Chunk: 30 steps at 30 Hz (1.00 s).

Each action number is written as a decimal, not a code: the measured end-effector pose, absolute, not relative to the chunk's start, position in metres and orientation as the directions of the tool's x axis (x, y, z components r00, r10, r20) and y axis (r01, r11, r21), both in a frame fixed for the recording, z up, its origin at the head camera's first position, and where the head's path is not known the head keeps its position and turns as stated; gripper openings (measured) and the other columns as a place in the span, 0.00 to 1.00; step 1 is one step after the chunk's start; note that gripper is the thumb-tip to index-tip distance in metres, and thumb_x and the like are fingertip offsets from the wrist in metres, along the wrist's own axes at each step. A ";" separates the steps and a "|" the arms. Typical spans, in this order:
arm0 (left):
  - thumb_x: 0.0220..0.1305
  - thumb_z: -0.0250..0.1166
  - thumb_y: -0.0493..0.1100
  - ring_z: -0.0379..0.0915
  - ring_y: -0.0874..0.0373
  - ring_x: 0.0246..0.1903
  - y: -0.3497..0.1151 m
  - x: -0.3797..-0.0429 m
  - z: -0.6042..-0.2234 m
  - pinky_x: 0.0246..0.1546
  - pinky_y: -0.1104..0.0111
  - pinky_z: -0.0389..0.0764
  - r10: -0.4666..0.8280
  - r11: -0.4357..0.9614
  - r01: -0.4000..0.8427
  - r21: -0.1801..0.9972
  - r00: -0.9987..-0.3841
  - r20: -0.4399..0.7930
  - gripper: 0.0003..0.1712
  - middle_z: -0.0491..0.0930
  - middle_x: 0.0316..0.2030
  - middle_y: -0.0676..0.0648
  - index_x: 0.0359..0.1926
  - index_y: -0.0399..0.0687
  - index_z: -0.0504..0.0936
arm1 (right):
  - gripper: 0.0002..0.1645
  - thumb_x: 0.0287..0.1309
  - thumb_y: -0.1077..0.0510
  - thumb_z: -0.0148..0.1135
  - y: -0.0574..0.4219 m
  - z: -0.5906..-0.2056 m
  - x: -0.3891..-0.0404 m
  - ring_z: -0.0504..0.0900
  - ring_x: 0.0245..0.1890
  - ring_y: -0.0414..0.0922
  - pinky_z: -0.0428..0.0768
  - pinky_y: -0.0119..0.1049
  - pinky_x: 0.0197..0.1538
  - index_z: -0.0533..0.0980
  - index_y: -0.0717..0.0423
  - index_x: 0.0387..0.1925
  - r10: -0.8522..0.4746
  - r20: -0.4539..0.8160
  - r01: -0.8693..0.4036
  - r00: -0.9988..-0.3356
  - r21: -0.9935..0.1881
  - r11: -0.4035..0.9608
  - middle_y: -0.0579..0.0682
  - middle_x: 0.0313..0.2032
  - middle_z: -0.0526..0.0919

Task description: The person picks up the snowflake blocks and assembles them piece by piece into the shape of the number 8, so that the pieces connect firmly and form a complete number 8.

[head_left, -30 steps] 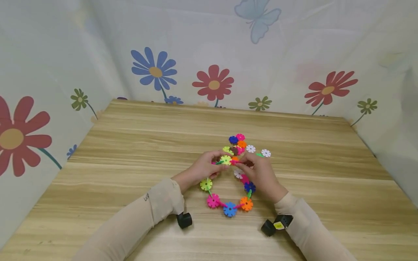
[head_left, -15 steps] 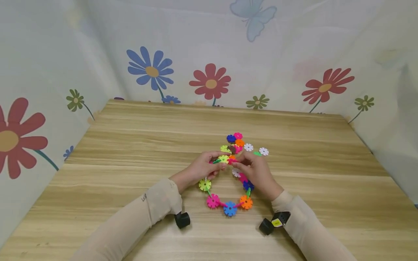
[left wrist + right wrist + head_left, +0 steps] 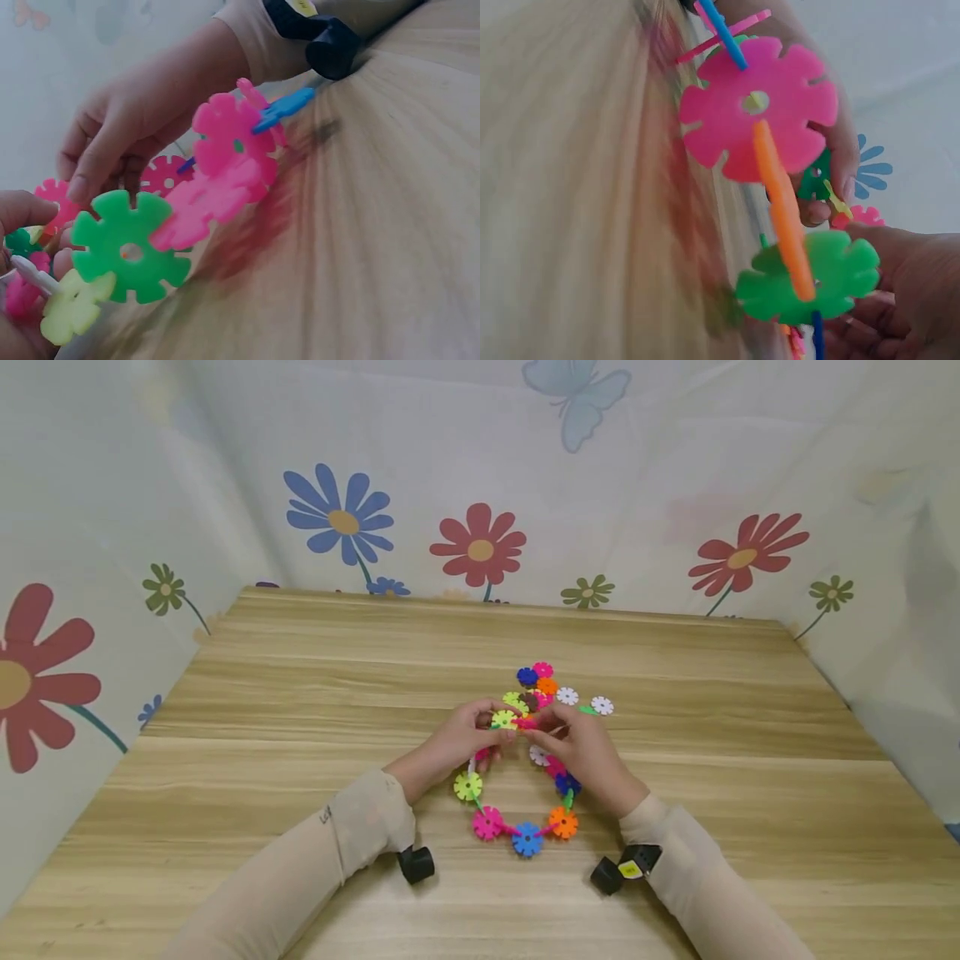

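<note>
Notched plastic snowflake discs are slotted together into a colourful chain, looping toward the person through a blue disc (image 3: 527, 840) at the front. At the far side of the loop, my left hand (image 3: 448, 742) pinches the chain at a yellow disc (image 3: 504, 719). Facing it, my right hand (image 3: 592, 756) pinches a pink disc (image 3: 527, 723) right beside the yellow one; fingers partly cover both. In the left wrist view, a green disc (image 3: 97, 247) hangs close by the left fingers. An orange disc (image 3: 784, 214) shows edge-on before the right hand in the right wrist view.
Just beyond the hands lies a small pile of loose discs, among them a dark blue disc (image 3: 527, 676) and an orange disc (image 3: 547, 686). A white disc (image 3: 602, 705) lies to their right. The wooden table (image 3: 300, 677) meets a flower-printed curtain (image 3: 420, 435) behind.
The head view has shifted slightly. Both hands keep their grip close together, with the yellow disc a little farther left and up in view; more of the pink disc shows.
</note>
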<state>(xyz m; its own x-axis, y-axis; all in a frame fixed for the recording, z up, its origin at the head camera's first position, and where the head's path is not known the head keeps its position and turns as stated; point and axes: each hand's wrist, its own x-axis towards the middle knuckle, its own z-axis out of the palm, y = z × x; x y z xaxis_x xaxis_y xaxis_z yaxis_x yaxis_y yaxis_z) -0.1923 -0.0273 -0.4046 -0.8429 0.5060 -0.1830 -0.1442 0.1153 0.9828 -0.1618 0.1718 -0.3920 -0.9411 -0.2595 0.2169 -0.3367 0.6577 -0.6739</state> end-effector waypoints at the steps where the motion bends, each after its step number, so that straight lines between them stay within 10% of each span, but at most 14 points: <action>1: 0.64 0.62 0.36 0.69 0.62 0.14 -0.028 -0.193 -0.405 0.14 0.73 0.73 0.498 0.110 -0.144 0.983 -0.848 -0.180 0.22 0.76 0.25 0.47 0.59 0.40 0.72 | 0.11 0.58 0.55 0.67 0.173 -0.390 -0.161 0.84 0.36 0.45 0.83 0.38 0.42 0.78 0.57 0.37 -0.262 0.183 -0.316 -0.948 -0.657 0.685 0.51 0.35 0.86; 13: 0.63 0.65 0.40 0.71 0.61 0.15 -0.032 -0.196 -0.402 0.15 0.72 0.74 0.465 0.129 -0.140 0.982 -0.866 -0.185 0.20 0.75 0.28 0.47 0.54 0.40 0.72 | 0.16 0.52 0.51 0.71 0.171 -0.373 -0.155 0.73 0.26 0.42 0.75 0.32 0.32 0.80 0.57 0.38 -0.278 -0.116 -0.213 -0.953 -0.392 0.895 0.48 0.28 0.80; 30: 0.71 0.48 0.37 0.70 0.61 0.12 -0.037 -0.195 -0.404 0.13 0.73 0.72 0.520 0.160 -0.089 0.983 -0.839 -0.161 0.17 0.82 0.43 0.37 0.58 0.45 0.74 | 0.22 0.55 0.55 0.69 0.172 -0.379 -0.156 0.77 0.28 0.42 0.79 0.34 0.35 0.75 0.59 0.50 -0.286 0.039 -0.264 -0.958 -0.514 0.816 0.51 0.32 0.82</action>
